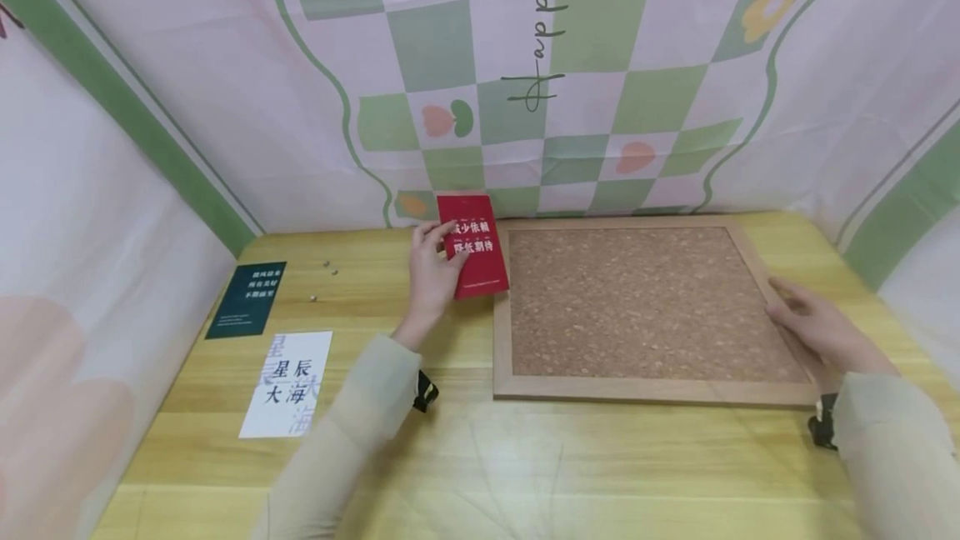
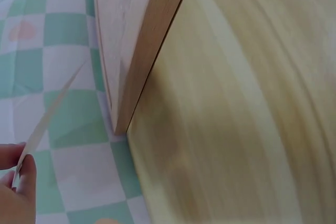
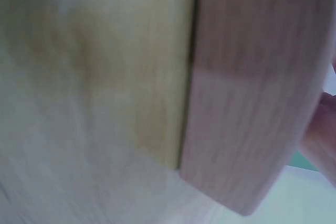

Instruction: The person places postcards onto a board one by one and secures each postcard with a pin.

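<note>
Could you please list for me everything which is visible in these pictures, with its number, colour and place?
Table: one, yellowish wood, under everything
Patterned cloth: at least one, mainly white and green, behind and beside the table
Cork board: one, brown with wooden frame, on the table
Red card: one, red, held by the board's left side
Dark green card: one, dark green, far left
White card: one, white, nearer than the dark green card
Small pieces: three, silvery, right of the dark green card
Black wrist pieces: two, black, at the cuffs
Sleeves: two, pale, on the forearms
Left hand: one, bare, pinching the red card
Right hand: one, bare, at the board's right edge
</note>
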Available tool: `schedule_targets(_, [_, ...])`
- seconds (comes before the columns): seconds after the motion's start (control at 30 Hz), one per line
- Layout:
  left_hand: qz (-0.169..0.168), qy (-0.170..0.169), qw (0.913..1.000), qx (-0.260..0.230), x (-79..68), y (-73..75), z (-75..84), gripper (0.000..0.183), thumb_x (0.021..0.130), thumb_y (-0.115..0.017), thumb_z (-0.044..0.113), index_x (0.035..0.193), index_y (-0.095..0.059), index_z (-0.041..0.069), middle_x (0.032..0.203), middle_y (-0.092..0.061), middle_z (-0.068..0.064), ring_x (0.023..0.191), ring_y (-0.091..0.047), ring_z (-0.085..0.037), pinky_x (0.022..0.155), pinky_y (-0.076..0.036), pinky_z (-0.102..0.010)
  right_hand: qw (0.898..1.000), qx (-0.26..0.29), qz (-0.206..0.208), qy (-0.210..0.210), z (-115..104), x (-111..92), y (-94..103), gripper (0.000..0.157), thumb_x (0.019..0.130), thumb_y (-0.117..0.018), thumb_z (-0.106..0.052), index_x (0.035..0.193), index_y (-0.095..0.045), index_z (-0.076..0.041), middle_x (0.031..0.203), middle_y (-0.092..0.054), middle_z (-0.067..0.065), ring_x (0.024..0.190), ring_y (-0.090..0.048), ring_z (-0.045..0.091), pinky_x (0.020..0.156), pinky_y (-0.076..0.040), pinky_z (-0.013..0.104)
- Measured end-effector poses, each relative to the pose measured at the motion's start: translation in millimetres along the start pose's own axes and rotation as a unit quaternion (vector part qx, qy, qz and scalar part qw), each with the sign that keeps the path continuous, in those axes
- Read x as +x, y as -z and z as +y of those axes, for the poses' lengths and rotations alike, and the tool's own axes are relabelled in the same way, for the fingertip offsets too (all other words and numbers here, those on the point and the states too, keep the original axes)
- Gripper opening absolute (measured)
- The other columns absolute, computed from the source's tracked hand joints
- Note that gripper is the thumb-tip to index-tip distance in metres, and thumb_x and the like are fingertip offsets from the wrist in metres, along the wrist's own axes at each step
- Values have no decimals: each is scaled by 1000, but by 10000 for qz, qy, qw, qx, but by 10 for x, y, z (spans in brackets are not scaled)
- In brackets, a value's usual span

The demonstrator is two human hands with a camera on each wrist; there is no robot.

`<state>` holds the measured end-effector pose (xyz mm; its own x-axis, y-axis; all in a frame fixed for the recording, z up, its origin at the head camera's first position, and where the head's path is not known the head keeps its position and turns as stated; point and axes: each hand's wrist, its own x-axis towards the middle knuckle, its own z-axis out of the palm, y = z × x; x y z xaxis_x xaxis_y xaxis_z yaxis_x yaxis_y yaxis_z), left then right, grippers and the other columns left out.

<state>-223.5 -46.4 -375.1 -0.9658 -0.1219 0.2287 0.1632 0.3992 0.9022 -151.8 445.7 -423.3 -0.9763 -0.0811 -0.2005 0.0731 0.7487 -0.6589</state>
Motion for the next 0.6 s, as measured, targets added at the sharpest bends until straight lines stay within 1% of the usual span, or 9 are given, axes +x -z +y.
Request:
schedule_targets(0.1, [-157, -72, 9998, 62, -27, -83, 0, 46, 84, -67, -3, 129, -56, -2, 136, -44, -15, 111, -58, -32, 90, -56, -35, 10000, 7, 11, -6, -1, 2, -3, 64, 104, -34, -28, 145, -2, 10, 138, -12, 52, 117, -22, 69, 96, -20, 76])
schedule_targets(0.17, [-261, -43, 9996, 42, -38, -133, 4, 46, 84, -67, -3, 129, -56, -2, 136, -44, -15, 111, -58, -32, 90, -56, -36, 10000, 65, 1, -26, -1, 3, -4, 64, 104, -34, -28, 145, -2, 10, 139, -10, 51, 118, -20, 69, 97, -18, 76])
schedule_targets(0.33, [-468, 102, 9988, -91, -54, -226, 29, 45, 85, -66, -3, 129, -56, -1, 137, -43, -15, 111, -58, -33, 89, -56, -37, 9997, 243, -86, -11, 5, 3, 7, 66, 104, -34, -29, 146, 0, 8, 143, -4, 47, 123, -13, 69, 101, -12, 75])
schedule_targets(0.43, [-606, 174, 9980, -106, -61, -269, 38, 45, 86, -65, -1, 130, -55, -1, 138, -43, -15, 112, -57, -33, 90, -56, -38, 9994, 301, -167, -24, 5, 7, 17, 67, 104, -34, -29, 146, 2, 8, 143, -2, 47, 124, -11, 69, 102, -11, 75])
schedule_targets(0.5, [-713, 217, 9972, -73, -66, -298, 35, 45, 87, -65, 1, 131, -55, 1, 139, -42, -14, 114, -56, -33, 90, -56, -38, 9995, 235, -204, -39, 2, 10, 26, 66, 105, -33, -30, 145, 2, 8, 142, -3, 49, 123, -12, 70, 100, -12, 76])
schedule_targets(0.6, [-958, 327, 9949, 6, -85, -346, 22, 44, 90, -62, 5, 133, -53, 3, 142, -41, -12, 117, -53, -30, 91, -55, -37, 9995, 154, -277, -28, -4, 9, 35, 66, 105, -32, -29, 145, 3, 9, 141, -3, 50, 123, -11, 71, 99, -12, 77])
